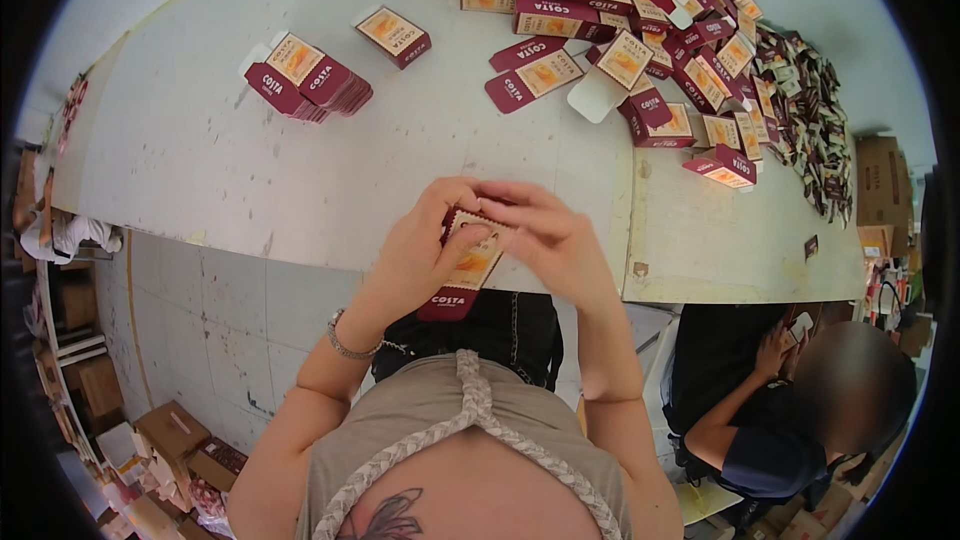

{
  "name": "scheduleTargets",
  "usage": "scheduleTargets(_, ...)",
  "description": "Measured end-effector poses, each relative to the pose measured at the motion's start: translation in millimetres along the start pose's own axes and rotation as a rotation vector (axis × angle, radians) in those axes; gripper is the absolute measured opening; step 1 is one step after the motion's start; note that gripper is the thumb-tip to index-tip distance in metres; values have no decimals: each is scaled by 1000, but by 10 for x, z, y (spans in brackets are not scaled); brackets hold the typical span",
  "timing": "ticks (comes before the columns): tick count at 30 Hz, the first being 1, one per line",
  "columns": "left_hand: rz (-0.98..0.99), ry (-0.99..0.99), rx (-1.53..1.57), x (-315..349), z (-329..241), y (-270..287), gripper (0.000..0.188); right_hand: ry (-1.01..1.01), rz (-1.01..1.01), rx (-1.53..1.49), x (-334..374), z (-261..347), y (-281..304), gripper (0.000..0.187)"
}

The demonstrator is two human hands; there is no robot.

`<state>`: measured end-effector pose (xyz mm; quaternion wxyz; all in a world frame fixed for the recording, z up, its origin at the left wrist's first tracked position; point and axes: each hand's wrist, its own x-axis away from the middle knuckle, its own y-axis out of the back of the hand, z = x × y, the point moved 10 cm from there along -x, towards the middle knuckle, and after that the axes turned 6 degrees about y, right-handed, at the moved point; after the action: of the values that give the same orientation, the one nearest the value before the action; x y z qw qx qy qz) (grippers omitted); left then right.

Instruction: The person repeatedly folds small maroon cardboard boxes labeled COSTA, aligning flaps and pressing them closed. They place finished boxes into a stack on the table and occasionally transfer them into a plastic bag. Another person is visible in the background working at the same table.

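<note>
A small maroon carton (475, 268) with a cream and orange front panel is held over the table's near edge, its lower end toward me. My left hand (420, 245) grips it from the left, thumb across the front. My right hand (552, 240) is closed at the carton's upper right, fingers bent over the top end, which the hands partly hide. Beyond them on the left are a stack of flattened cartons (318, 80) and one separate carton (395, 35).
A large pile of maroon cartons (570, 20) covers the far right of the white table (200, 160). Beside it lies a heap of small dark packets (815, 110). A person (750, 430) sits at the right holding a small pale item. Cardboard boxes (175, 435) stand on the floor.
</note>
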<state>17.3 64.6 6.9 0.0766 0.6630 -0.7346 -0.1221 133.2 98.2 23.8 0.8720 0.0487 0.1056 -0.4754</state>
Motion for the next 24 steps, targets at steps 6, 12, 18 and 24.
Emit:
scheduleTargets(6,-139,-70,498,-427,312,101,47,-263,-324,85,38,-330,1078,49)
scheduleTargets(12,-158,-183,-782,-1901,268,-283,62,-152,-402,116,-73,-729,1064,46)
scheduleTargets(18,205,33,-1320,-2084,606,-498,37,-113,-468,215,199,-948,931,26)
scheduleTargets(24,-58,-283,-1304,-826,156,-462,19,-202,-511,51,-36,-1096,545,39)
